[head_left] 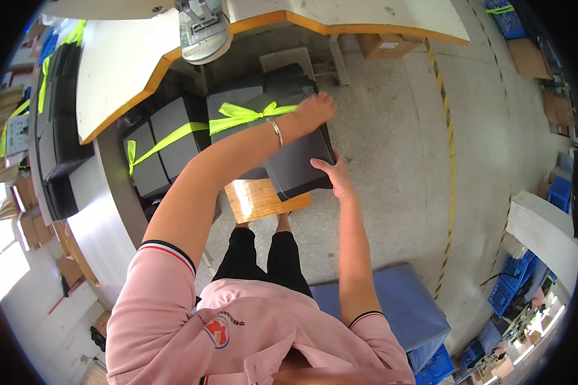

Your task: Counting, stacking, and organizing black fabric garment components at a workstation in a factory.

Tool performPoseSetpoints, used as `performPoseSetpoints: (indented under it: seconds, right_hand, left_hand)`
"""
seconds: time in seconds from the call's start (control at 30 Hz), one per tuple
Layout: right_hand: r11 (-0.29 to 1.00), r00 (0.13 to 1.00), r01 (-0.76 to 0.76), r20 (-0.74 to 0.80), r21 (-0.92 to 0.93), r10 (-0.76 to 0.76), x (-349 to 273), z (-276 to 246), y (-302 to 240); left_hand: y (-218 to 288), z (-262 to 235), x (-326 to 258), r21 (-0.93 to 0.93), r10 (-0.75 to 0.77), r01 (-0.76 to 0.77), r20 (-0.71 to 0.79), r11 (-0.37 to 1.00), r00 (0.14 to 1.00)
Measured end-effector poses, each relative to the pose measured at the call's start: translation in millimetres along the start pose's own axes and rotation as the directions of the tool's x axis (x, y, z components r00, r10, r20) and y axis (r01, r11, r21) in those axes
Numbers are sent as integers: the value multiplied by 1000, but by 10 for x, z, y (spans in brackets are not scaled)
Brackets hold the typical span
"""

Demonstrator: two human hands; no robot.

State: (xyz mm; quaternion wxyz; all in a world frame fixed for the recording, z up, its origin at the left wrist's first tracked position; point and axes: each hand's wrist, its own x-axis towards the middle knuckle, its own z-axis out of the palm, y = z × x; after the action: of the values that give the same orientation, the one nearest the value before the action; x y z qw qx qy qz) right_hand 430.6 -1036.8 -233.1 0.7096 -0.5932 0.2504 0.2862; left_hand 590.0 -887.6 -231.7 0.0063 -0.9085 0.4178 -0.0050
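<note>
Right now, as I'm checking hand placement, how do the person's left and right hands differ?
The left hand is curled and blurred; the right hand is more open, its thumb on the dark bundle. The left hand reaches farther out than the right hand. A bracelet circles the left wrist; the right wrist is bare. Both are ungloved, at the bundle's right side.

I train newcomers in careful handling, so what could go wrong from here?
The dark grey stack could slip or lose its alignment: the right hand has it by one edge, thumb on top. Seen from above, it overlaps the wooden board; whether it rests there is unclear, so it might tip.

The bangle behind the left hand might snag the neon yellow ribbon, whose bow is close by.
</note>
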Motion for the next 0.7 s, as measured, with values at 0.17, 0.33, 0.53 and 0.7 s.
performPoseSetpoints:
  seconds: [0.17,0.33,0.53,0.7]
  right_hand:
    - [999,998,50,40,2,-50,-128,-140,131]
    - [982,999,-22,34,186,16,-310,-113,108]
    - [991,1000,7,-16,136,-4,-568,-464,271]
    - [976,998,-53,26,213,49,-982,-480,506]
  left_hand:
    - [-498,-72,122,-90,-176,176,5,980,984]
    - [-643,-149,-98,-230,-325,270,-252,935,911]
    - [41,-474,-1260,-705,-823,482,-263,520,504]
    - [679,-233,-2327,-598,-884,689,-71,409,463]
